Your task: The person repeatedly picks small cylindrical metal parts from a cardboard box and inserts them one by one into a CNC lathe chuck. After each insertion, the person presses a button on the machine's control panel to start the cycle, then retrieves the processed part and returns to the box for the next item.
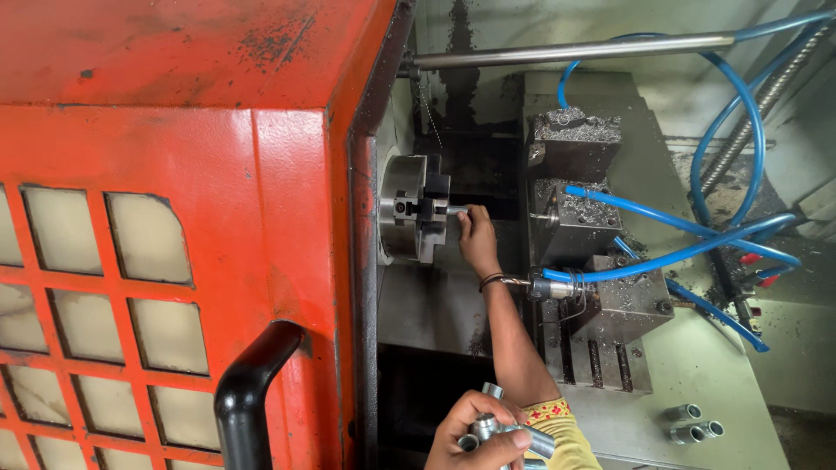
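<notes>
Right hand [478, 237] is up at the chuck [409, 209], fingers pinched on a small metal fitting [455, 210] whose end sits between the chuck's dark jaws; it looks about seated, though I can't tell whether the jaws have clamped it. Left hand [477, 435], near the bottom edge, is closed round a bunch of similar silvery fittings [489, 425], so by my reckoning several pieces are yet to go through the machine. Three more fittings [694, 423] lie on the machine bed [697, 374] at the near right, well apart from both hands; whether those are finished ones I can't say. Right of the chuck stand the tool blocks [573, 183], heaped with swarf, with blue hoses [697, 228] looping across them. The red door [174, 244] on the left stands open.
</notes>
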A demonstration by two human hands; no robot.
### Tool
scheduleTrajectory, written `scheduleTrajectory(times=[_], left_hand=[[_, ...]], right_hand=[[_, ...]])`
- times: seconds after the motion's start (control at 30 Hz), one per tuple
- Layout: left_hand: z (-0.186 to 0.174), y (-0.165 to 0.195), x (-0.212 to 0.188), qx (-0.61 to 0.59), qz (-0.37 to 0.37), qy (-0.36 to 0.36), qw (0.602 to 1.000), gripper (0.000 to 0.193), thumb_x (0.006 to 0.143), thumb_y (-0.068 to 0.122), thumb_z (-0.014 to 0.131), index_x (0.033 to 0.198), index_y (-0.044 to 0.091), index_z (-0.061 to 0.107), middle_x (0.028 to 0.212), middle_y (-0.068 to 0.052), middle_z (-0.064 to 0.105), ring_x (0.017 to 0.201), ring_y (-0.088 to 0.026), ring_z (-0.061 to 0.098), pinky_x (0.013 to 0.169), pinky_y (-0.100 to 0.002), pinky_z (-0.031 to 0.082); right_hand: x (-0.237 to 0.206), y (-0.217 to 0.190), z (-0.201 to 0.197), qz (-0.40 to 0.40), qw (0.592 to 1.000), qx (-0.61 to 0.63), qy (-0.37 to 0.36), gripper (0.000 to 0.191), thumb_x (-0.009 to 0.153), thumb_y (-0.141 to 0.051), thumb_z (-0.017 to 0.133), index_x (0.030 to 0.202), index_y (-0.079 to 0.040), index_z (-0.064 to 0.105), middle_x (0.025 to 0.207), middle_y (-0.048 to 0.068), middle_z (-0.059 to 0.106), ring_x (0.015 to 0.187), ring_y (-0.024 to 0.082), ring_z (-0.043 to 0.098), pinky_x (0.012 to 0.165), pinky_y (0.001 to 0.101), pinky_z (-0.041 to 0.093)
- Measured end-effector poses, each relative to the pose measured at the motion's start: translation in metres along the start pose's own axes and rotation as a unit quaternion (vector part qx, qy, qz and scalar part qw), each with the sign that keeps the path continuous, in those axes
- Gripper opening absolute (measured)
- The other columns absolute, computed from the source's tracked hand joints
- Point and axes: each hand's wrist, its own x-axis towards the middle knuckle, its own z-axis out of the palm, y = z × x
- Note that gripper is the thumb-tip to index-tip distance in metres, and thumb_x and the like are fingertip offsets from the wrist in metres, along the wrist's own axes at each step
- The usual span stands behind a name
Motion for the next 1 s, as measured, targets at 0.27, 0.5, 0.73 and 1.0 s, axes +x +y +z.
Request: scheduleTrajectory(times=[0.27,0.5,0.73,1.0], left_hand=[[0.042,0.037,-0.005,0.065,-0.093,0.063,0.992,0.019,0.083,0.002,0.075,0.091,0.007,0.059,0.098,-0.009,0.072,0.062,-0.014,0.066,0.041,-0.030,0.044],[0.045,0.077,-0.036,0.030,-0.064,0.036,0.997,0.017,0.087,0.008,0.074,0.096,0.010,0.059,0.094,-0.004,0.068,0.073,-0.010,0.062,0.048,-0.025,0.042],[0.032,0.061,-0.049,0.012,0.020,-0.007,1.000,0.015,0.086,0.006,0.072,0.097,0.008,0.062,0.087,-0.002,0.065,0.072,-0.013,0.064,0.053,-0.028,0.051],[-0.020,0.006,-0.094,0.109,-0.099,-0.106,0.983,0.014,0.088,0.008,0.069,0.095,0.010,0.057,0.100,-0.005,0.070,0.067,-0.013,0.058,0.042,-0.027,0.039]], right_hand=[[0.001,-0.045,-0.014,0.047,0.998,-0.028,0.007,0.025,0.105,-0.022,0.059,0.114,0.001,0.064,0.106,0.018,0.065,0.093,0.036,0.066,0.079,0.0425,0.051],[-0.069,-0.088,-0.010,0.057,0.996,0.037,0.065,0.032,0.102,-0.030,0.067,0.112,0.001,0.069,0.093,0.013,0.072,0.084,0.022,0.069,0.081,0.0366,0.055],[-0.224,-0.177,-0.130,0.209,0.879,0.423,0.063,0.040,0.102,-0.030,0.065,0.134,-0.005,0.062,0.095,0.003,0.066,0.083,0.011,0.063,0.072,0.0284,0.055],[-0.386,-0.244,-0.382,0.225,0.897,0.218,0.314,0.031,0.096,-0.022,0.061,0.115,0.002,0.068,0.093,0.008,0.074,0.083,0.019,0.074,0.067,0.0352,0.060]])
